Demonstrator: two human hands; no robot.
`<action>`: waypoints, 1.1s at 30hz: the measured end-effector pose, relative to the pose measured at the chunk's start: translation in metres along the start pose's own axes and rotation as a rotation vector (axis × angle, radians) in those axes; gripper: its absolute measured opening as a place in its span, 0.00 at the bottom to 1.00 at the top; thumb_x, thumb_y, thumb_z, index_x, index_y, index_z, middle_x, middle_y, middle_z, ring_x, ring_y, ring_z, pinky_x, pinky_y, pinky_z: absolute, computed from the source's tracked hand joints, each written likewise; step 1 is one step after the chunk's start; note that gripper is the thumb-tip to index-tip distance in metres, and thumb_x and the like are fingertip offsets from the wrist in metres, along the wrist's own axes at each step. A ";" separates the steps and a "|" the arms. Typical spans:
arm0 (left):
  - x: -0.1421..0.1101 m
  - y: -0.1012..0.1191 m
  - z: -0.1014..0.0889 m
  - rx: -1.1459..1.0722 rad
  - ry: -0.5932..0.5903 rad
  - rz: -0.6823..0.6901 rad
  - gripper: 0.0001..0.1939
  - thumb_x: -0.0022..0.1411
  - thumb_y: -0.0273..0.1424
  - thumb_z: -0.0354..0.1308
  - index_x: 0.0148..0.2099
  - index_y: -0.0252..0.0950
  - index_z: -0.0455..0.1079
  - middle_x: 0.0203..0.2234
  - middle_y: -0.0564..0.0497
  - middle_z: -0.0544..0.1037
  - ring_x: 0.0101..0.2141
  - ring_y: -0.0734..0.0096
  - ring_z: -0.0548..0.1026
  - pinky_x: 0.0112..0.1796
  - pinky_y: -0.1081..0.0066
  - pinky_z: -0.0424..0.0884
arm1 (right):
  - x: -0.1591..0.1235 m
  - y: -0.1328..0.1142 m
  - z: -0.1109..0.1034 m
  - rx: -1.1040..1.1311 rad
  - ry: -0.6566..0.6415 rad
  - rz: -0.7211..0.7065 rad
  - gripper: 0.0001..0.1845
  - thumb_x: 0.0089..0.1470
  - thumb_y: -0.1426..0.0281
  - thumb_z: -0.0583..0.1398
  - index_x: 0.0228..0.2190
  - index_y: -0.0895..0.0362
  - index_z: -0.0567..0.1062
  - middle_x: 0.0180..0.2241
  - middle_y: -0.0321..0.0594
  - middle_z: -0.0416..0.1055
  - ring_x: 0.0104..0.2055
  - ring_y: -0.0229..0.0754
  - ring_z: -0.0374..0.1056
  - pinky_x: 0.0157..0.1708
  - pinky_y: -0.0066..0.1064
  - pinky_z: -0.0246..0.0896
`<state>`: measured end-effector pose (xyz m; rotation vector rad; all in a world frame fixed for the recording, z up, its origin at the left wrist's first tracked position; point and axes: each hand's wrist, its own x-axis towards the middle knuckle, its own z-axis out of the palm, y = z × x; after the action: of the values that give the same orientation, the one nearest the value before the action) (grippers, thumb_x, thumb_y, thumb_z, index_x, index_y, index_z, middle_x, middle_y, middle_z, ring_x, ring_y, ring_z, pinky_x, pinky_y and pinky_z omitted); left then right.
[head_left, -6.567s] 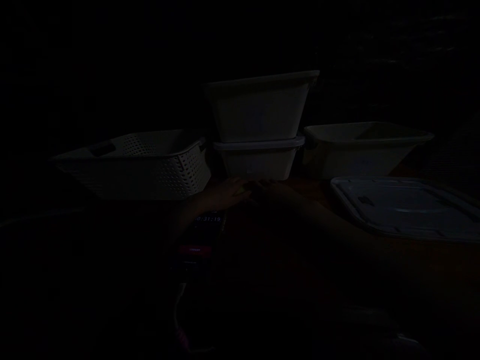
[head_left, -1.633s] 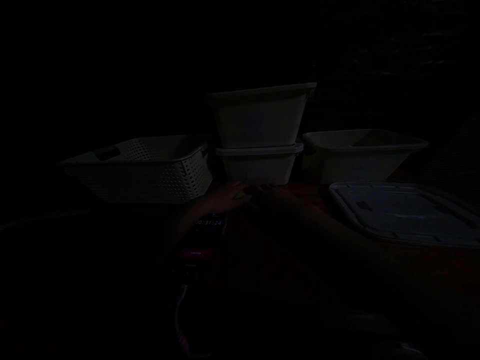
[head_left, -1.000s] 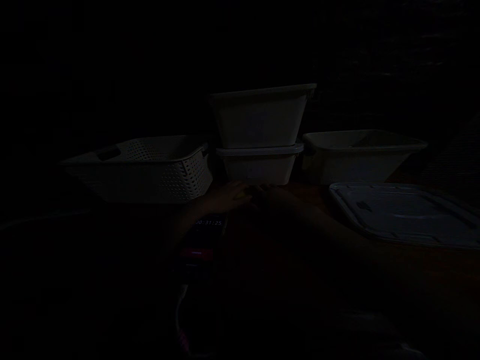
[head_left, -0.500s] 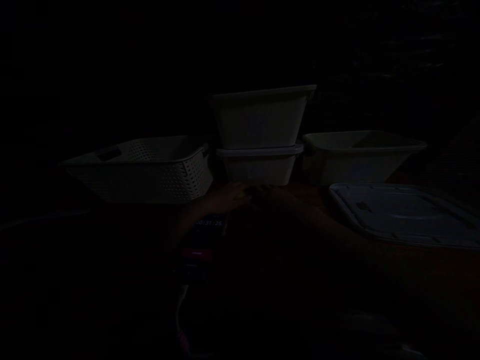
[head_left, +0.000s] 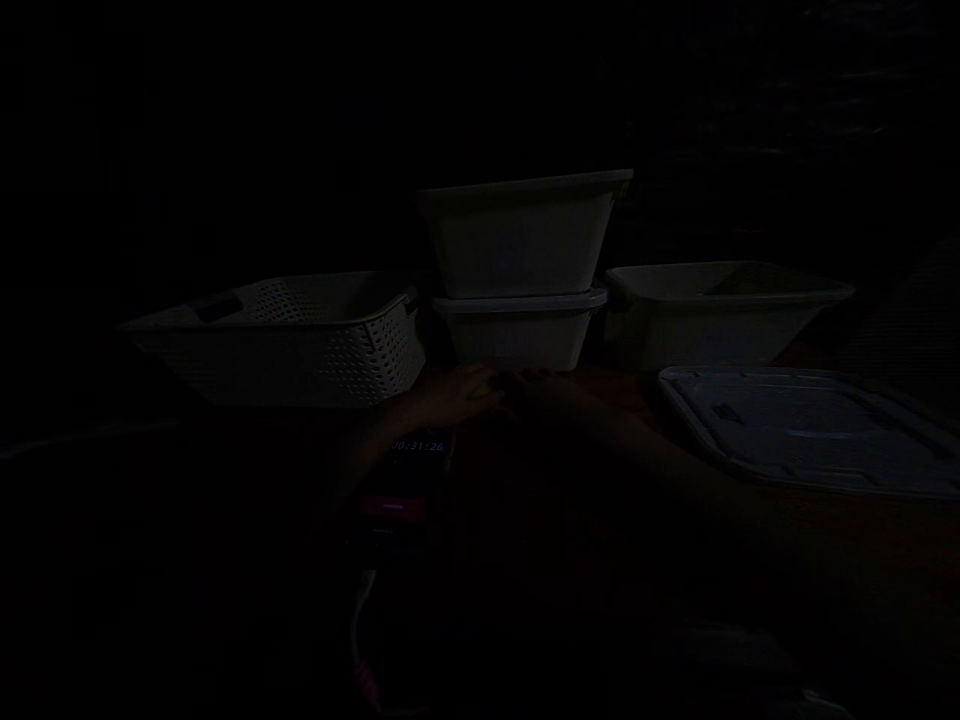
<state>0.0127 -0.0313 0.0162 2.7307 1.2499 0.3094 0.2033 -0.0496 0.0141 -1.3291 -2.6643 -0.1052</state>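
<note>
The scene is very dark. My left hand (head_left: 454,392) reaches in from the left, its fingers closed around a small, faintly yellowish thing (head_left: 481,388) whose kind I cannot make out. Close beside it on the right is my right hand (head_left: 544,385), with its fingertips lost in shadow; whether it holds anything is hidden. Both hands are just in front of two stacked pale tubs, the upper tub (head_left: 525,240) resting on the lidded lower tub (head_left: 521,335). Below my left wrist lies a phone (head_left: 394,510) with a lit timer.
A pale perforated basket (head_left: 300,365) stands at the left. To the right is another pale tub (head_left: 697,335), open at the top, with a flat lid (head_left: 817,430) lying in front of it. A white cable (head_left: 360,610) runs down from the phone.
The phone's timer has gone from 00:31:25 to 00:31:26. Both hands are in nearly the same place, and the tubs, basket and lid have not moved.
</note>
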 end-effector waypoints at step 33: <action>-0.001 0.001 -0.001 -0.020 -0.011 -0.012 0.25 0.67 0.44 0.40 0.62 0.40 0.53 0.59 0.47 0.60 0.57 0.64 0.62 0.55 0.67 0.57 | 0.003 0.004 0.006 0.084 0.021 -0.030 0.29 0.60 0.56 0.49 0.56 0.61 0.61 0.52 0.54 0.66 0.50 0.47 0.66 0.45 0.36 0.60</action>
<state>0.0129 -0.0323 0.0168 2.7040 1.2531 0.3039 0.2041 -0.0440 0.0091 -1.2564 -2.6409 -0.0106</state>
